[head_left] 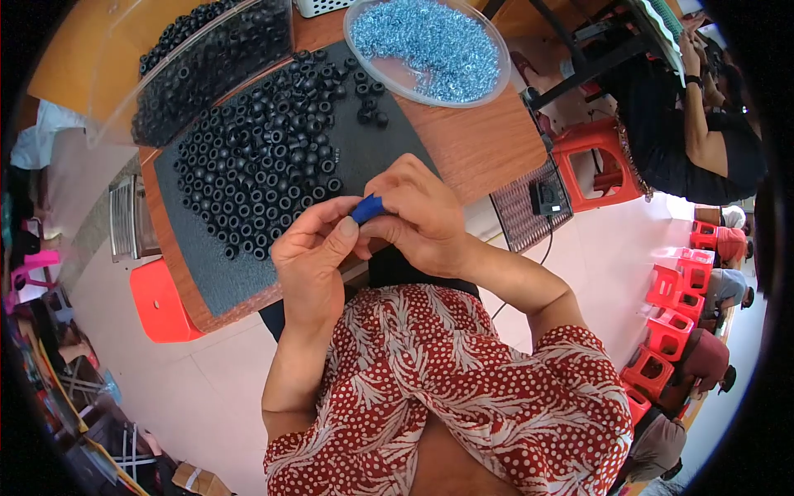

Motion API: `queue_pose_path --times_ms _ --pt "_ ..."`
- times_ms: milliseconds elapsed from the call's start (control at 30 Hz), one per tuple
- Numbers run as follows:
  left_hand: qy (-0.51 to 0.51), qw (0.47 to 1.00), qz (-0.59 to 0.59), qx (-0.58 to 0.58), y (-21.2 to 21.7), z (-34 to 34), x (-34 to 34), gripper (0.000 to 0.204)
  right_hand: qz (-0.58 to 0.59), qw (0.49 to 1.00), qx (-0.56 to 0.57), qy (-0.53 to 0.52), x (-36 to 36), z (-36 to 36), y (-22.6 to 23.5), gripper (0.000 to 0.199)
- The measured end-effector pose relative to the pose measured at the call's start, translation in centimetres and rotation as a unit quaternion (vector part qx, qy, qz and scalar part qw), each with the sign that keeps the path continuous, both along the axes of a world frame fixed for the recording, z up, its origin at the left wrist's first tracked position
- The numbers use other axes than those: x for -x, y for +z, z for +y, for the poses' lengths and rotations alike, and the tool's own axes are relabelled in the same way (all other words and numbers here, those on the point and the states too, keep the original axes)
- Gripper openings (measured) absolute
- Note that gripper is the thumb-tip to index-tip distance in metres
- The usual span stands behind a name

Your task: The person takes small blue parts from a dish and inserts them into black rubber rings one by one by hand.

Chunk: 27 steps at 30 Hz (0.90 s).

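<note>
My left hand [317, 252] and my right hand [423, 217] meet over the near edge of the table, fingers closed and tips together. A bright blue strip [368, 208] shows at the right fingertips; whether it is wrapped round a finger or held, I cannot tell. Whatever lies between the fingertips is hidden. Just beyond the hands, many small black ring-shaped caps [265, 157] are spread over a dark grey mat [217, 285]. Some show a round hole, others a domed top. A few caps [370, 103] sit apart on the right.
A clear plastic bin [219, 70] of black caps leans at the far left. A round clear tray [376, 73] holds many small shiny bluish pieces [430, 41]. Red stools [591, 161] stand right and left of the wooden table [471, 149]. Other people sit at the right.
</note>
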<state>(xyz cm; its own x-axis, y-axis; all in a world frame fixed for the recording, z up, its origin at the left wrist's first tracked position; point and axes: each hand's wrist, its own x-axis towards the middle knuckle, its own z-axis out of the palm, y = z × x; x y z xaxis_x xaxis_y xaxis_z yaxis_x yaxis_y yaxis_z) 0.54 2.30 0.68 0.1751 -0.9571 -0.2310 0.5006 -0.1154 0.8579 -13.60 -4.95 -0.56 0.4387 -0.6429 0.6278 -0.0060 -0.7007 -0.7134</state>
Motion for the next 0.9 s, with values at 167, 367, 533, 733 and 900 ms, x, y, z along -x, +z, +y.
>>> queue_pose_path --times_ms 167,367,533,733,900 --pt "-0.022 0.996 0.084 -0.021 -0.2 -0.1 -0.2 0.021 0.029 0.998 0.051 -0.031 0.0 0.4 -0.7 0.025" --pt "-0.003 0.994 0.104 0.011 -0.8 -0.1 -0.3 0.021 0.018 0.999 0.049 -0.011 -0.4 -0.1 -0.4 0.023" --pt "0.015 0.995 0.100 0.017 -0.7 0.0 -0.6 0.022 0.042 0.998 0.020 0.040 -0.6 -0.8 0.6 0.019" --pt "0.030 0.999 0.029 0.034 -1.3 0.4 -1.1 0.021 0.129 0.990 0.041 -0.045 -0.9 -4.9 -0.5 0.019" --pt "0.022 0.999 -0.029 0.022 -1.6 0.8 -0.9 0.021 0.251 0.962 0.090 -0.056 -2.0 -6.2 -1.0 0.021"
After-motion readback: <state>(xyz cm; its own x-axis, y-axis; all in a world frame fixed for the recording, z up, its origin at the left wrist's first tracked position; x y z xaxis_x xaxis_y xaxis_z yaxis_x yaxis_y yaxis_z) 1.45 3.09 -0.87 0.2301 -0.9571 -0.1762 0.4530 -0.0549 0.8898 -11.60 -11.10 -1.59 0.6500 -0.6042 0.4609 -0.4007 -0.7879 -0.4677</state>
